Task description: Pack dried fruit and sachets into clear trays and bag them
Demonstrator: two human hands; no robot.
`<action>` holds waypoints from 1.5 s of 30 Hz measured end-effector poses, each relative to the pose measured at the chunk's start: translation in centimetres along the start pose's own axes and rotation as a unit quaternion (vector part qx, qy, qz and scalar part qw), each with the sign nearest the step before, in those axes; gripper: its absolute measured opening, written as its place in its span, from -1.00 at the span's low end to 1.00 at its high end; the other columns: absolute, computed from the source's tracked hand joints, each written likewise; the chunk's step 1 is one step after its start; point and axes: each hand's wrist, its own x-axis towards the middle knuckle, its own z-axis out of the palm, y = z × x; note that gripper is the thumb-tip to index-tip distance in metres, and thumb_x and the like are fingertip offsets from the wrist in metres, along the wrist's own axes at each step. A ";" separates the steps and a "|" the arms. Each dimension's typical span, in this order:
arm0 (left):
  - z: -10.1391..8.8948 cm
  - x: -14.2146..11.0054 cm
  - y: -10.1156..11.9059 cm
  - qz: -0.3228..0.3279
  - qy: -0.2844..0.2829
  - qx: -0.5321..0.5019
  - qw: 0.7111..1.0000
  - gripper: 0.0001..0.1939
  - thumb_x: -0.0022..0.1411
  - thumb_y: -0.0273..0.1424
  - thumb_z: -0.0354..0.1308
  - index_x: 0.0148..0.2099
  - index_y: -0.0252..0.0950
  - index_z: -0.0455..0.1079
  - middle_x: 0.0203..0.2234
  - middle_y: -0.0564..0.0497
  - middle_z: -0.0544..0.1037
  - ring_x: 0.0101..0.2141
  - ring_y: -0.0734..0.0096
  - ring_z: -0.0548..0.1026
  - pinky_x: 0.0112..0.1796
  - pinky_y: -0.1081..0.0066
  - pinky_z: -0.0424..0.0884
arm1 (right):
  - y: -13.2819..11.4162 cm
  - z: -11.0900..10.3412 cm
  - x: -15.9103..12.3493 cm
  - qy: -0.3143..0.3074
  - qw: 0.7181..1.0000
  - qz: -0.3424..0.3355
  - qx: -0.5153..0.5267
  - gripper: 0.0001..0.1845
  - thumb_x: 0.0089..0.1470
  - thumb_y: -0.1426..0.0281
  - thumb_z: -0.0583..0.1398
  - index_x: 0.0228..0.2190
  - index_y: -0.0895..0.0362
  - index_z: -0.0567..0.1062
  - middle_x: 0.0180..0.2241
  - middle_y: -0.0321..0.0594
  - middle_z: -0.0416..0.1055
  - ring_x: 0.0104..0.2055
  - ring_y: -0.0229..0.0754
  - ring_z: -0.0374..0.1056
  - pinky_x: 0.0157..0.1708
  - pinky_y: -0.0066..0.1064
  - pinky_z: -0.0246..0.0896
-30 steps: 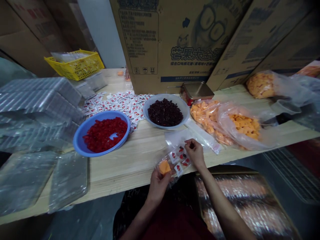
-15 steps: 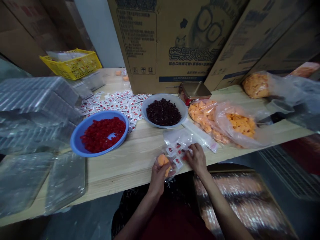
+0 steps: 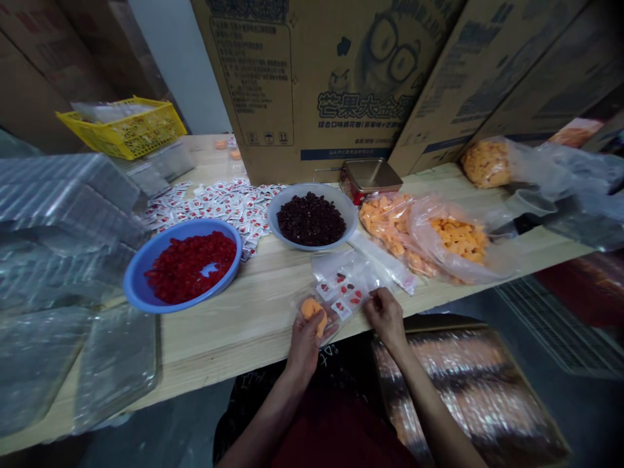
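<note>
My left hand grips the lower corner of a transparent plastic bag, with an orange dried fruit piece at the fingers. The bag holds several small red-and-white sachets. My right hand presses its fingertips on the bag's near edge. A blue bowl of red dried fruit stands to the left of my hands. Just beyond the bag is a grey bowl of dark dried berries. Further right lie plastic bags of orange cubes.
A scattered pile of sachets covers the wooden table behind the bowls. Stacked plastic trays fill the left side. Cardboard boxes line the back, with a metal tin and yellow basket nearby.
The whole view has drifted to the left and slightly down the table. My right hand has moved slightly lower on the bag, and my left hand stays closed around the orange piece.
</note>
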 end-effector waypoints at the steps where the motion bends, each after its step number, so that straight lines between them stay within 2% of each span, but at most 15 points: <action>1: 0.2 0.0 0.0 0.002 0.003 -0.003 1.000 -0.41 0.05 -0.30 0.39 0.10 -0.20 0.29 -0.13 -0.12 0.59 -0.19 0.14 0.61 -0.11 0.10 0.54 | -0.3 0.2 -0.1 0.006 1.000 0.006 0.007 -0.92 0.09 0.42 0.09 -0.32 0.11 0.37 -0.46 -0.32 0.26 -0.42 -0.20 0.24 -0.38 -0.40 0.12; 6: 1.0 -0.1 -0.3 0.027 0.011 -0.030 0.999 -0.50 0.04 -0.34 0.40 0.01 -0.26 0.34 -0.19 -0.09 0.59 -0.22 0.21 0.60 -0.10 0.11 0.54 | -2.0 1.2 -0.3 0.040 0.999 0.017 0.010 -0.86 0.08 0.44 0.06 -0.28 0.12 0.38 -0.45 -0.31 0.27 -0.40 -0.19 0.24 -0.37 -0.39 0.12; 12: 0.9 0.2 -0.7 0.038 0.021 -0.059 0.997 -0.57 0.04 -0.34 0.40 -0.06 -0.31 0.38 -0.19 -0.10 0.59 -0.20 0.24 0.59 -0.06 0.14 0.53 | -3.5 2.0 -1.0 0.011 0.998 0.034 0.053 -0.79 0.12 0.40 0.06 -0.19 0.14 0.39 -0.46 -0.32 0.28 -0.43 -0.20 0.24 -0.39 -0.40 0.13; 14: 0.9 0.2 -0.5 0.044 0.019 -0.049 0.998 -0.56 0.03 -0.31 0.41 -0.08 -0.32 0.38 -0.19 -0.12 0.59 -0.20 0.23 0.59 -0.06 0.13 0.53 | -3.5 1.8 -0.8 -0.028 0.997 0.024 0.064 -0.81 0.12 0.39 0.07 -0.22 0.14 0.41 -0.48 -0.33 0.27 -0.45 -0.22 0.23 -0.41 -0.41 0.12; 17: 1.0 0.2 0.0 0.062 0.020 -0.015 0.998 -0.48 -0.02 -0.26 0.44 -0.04 -0.31 0.39 -0.16 -0.14 0.60 -0.21 0.22 0.60 -0.08 0.12 0.53 | -3.3 1.1 0.5 -0.135 0.986 -0.001 0.093 -0.86 0.14 0.38 0.07 -0.36 0.12 0.42 -0.55 -0.37 0.24 -0.51 -0.26 0.20 -0.47 -0.44 0.07; 19: 1.0 0.3 0.4 0.066 0.021 0.014 0.998 -0.42 -0.06 -0.23 0.46 -0.01 -0.30 0.40 -0.14 -0.16 0.60 -0.22 0.20 0.60 -0.11 0.12 0.54 | -3.5 1.1 2.0 -0.164 0.982 -0.005 0.093 -0.85 0.15 0.34 0.10 -0.35 0.13 0.43 -0.54 -0.36 0.27 -0.50 -0.26 0.22 -0.46 -0.45 0.08; 22: 0.9 0.4 0.5 0.068 0.027 0.043 0.996 -0.38 -0.06 -0.17 0.46 0.02 -0.31 0.41 -0.11 -0.20 0.60 -0.21 0.16 0.60 -0.15 0.13 0.55 | -4.4 2.2 4.6 -0.116 0.993 -0.013 0.005 -0.76 0.13 0.26 0.17 -0.20 0.15 0.43 -0.33 -0.23 0.38 -0.36 -0.21 0.31 -0.35 -0.43 0.14; 24: 0.7 0.5 0.3 0.065 0.034 0.055 0.996 -0.38 -0.06 -0.15 0.45 0.02 -0.32 0.43 -0.10 -0.21 0.60 -0.20 0.13 0.60 -0.17 0.15 0.55 | -5.1 3.4 6.0 -0.100 0.992 -0.018 -0.070 -0.80 0.14 0.31 0.17 -0.20 0.14 0.43 -0.23 -0.16 0.39 -0.28 -0.18 0.33 -0.33 -0.43 0.11; 27: 0.5 0.6 0.2 0.062 0.034 0.072 0.995 -0.41 -0.04 -0.16 0.44 0.00 -0.33 0.44 -0.13 -0.20 0.61 -0.19 0.11 0.60 -0.19 0.16 0.56 | -5.5 4.9 7.6 -0.112 0.987 -0.025 -0.109 -0.92 0.13 0.46 0.12 -0.31 0.13 0.42 -0.29 -0.16 0.38 -0.31 -0.17 0.31 -0.39 -0.42 0.02; 31: 0.8 0.2 0.8 0.070 0.020 0.094 0.993 -0.45 -0.04 -0.20 0.44 -0.02 -0.33 0.45 -0.15 -0.20 0.62 -0.18 0.07 0.59 -0.22 0.18 0.56 | -5.3 5.3 8.6 -0.105 0.990 -0.037 -0.084 -0.90 0.05 0.55 0.11 -0.41 0.12 0.37 -0.40 -0.20 0.36 -0.39 -0.19 0.27 -0.40 -0.40 0.00; 35: 1.4 -0.8 1.5 0.067 -0.019 0.118 0.991 -0.45 0.00 -0.21 0.42 0.01 -0.32 0.44 -0.16 -0.19 0.62 -0.19 0.10 0.60 -0.25 0.25 0.56 | -6.1 4.7 7.6 -0.088 0.994 -0.060 -0.035 -0.92 0.08 0.50 0.09 -0.43 0.10 0.34 -0.43 -0.23 0.37 -0.39 -0.19 0.28 -0.36 -0.41 0.07; 38: 1.8 -1.5 1.5 0.088 -0.016 0.113 0.990 -0.47 0.04 -0.22 0.40 0.03 -0.31 0.43 -0.16 -0.18 0.61 -0.21 0.13 0.59 -0.25 0.23 0.57 | -7.5 4.4 5.7 -0.087 0.994 -0.072 0.004 -0.90 0.14 0.42 0.08 -0.43 0.09 0.34 -0.45 -0.27 0.37 -0.43 -0.22 0.28 -0.40 -0.43 0.09; 41: 1.7 -2.1 0.9 0.091 -0.014 0.081 0.992 -0.46 0.05 -0.23 0.40 0.06 -0.27 0.42 -0.07 -0.17 0.58 -0.14 0.11 0.57 -0.18 0.20 0.56 | -8.4 4.1 3.9 -0.088 0.992 -0.064 0.064 -0.85 0.19 0.37 0.07 -0.43 0.09 0.34 -0.49 -0.31 0.33 -0.47 -0.24 0.25 -0.43 -0.43 0.09; 43: 1.5 -2.4 0.5 0.081 -0.021 0.056 0.995 -0.48 0.06 -0.23 0.39 0.05 -0.27 0.43 -0.03 -0.16 0.57 -0.08 0.10 0.56 -0.12 0.18 0.55 | -8.3 3.6 3.0 -0.097 0.989 -0.063 0.092 -0.85 0.20 0.37 0.07 -0.43 0.09 0.34 -0.50 -0.33 0.30 -0.48 -0.24 0.24 -0.43 -0.42 0.10; 45: 1.3 -2.6 0.1 0.061 -0.018 0.024 0.998 -0.51 0.05 -0.23 0.40 0.01 -0.28 0.45 -0.04 -0.16 0.58 -0.08 0.11 0.56 -0.08 0.16 0.53 | -7.7 2.7 2.3 -0.109 0.988 -0.076 0.082 -0.91 0.18 0.38 0.10 -0.37 0.09 0.37 -0.42 -0.28 0.33 -0.38 -0.21 0.29 -0.35 -0.41 0.16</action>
